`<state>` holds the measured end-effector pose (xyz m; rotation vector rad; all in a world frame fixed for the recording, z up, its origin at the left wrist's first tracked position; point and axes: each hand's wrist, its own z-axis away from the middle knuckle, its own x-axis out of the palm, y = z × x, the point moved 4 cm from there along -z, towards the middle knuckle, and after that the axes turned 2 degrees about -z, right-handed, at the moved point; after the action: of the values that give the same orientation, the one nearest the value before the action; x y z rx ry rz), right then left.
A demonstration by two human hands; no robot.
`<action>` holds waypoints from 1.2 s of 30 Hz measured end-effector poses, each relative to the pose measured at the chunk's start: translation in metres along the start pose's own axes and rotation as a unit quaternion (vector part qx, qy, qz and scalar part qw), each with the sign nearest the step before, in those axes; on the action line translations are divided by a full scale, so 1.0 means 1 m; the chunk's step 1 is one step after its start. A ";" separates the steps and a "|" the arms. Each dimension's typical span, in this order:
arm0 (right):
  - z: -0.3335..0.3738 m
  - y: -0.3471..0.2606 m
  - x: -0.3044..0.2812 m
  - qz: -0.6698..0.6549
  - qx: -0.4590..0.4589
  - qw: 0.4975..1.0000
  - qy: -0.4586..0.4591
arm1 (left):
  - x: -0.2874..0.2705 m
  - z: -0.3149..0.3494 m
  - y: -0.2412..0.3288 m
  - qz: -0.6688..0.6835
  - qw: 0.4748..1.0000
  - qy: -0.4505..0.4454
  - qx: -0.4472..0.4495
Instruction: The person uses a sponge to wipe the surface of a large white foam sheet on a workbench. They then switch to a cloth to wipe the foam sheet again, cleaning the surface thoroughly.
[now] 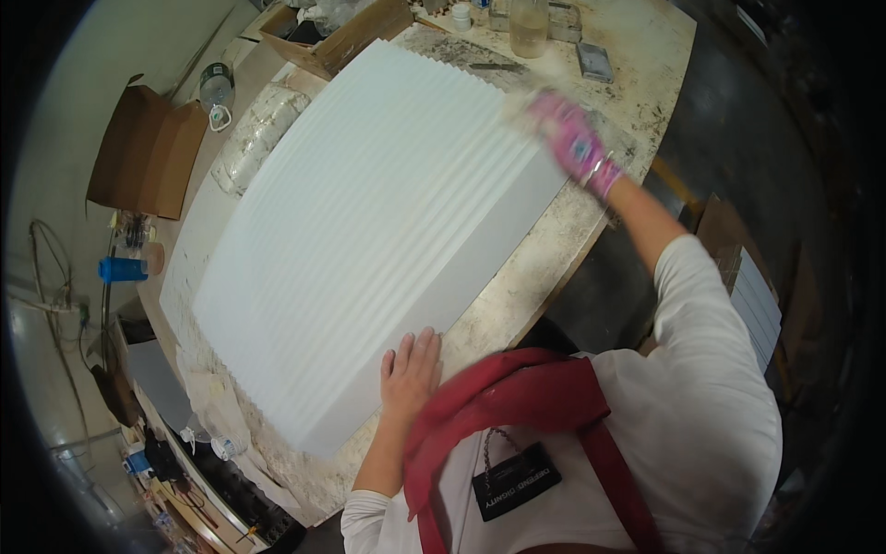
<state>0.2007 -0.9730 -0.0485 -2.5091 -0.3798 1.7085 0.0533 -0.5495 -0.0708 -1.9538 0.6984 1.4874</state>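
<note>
A large white block with a ridged top, like many thin sheets set side by side, lies slantwise across the worktable. My bare left hand rests with fingers stretched out against the smooth near side of the block, close to its near left end. At the far right end, my right hand wears a pink glove and is smeared by motion. Its fingers are curled over a pale, fuzzy-looking thing at the block's edge. Blur hides what kind of thing that is.
The stained worktable borders the block. Behind stand a cardboard box, a jar of yellowish liquid and a small grey block. Left are a plastic-wrapped bundle, an open carton, a clear bottle and a blue cup.
</note>
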 end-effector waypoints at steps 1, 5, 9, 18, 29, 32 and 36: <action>0.011 0.073 0.004 -0.130 0.191 0.971 0.064 | 0.000 -0.004 0.000 -0.002 1.000 0.001 0.011; -0.021 -0.024 -0.039 -0.128 0.045 0.987 0.085 | 0.010 0.001 -0.004 -0.018 0.999 0.028 0.001; 0.022 -0.198 0.012 -0.139 -0.286 0.943 -0.094 | 0.008 -0.002 -0.002 -0.015 1.000 -0.015 -0.002; -0.023 0.027 -0.048 -0.097 0.056 0.993 -0.032 | 0.012 -0.003 -0.006 -0.024 1.000 0.011 0.014; -0.036 -0.044 -0.013 -0.173 -0.035 0.976 -0.124 | 0.013 0.005 -0.004 -0.031 0.999 0.032 0.021; -0.056 0.021 -0.014 -0.111 0.108 0.972 -0.177 | 0.013 -0.002 -0.006 -0.037 0.998 0.050 0.018; -0.013 -0.082 0.002 -0.046 -0.203 0.977 -0.045 | 0.017 0.005 -0.004 -0.043 0.997 0.064 0.005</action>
<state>0.2003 -0.8927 -0.0291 -2.6248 -0.9239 1.8719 0.0568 -0.5446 -0.0882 -2.0598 0.6654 1.3145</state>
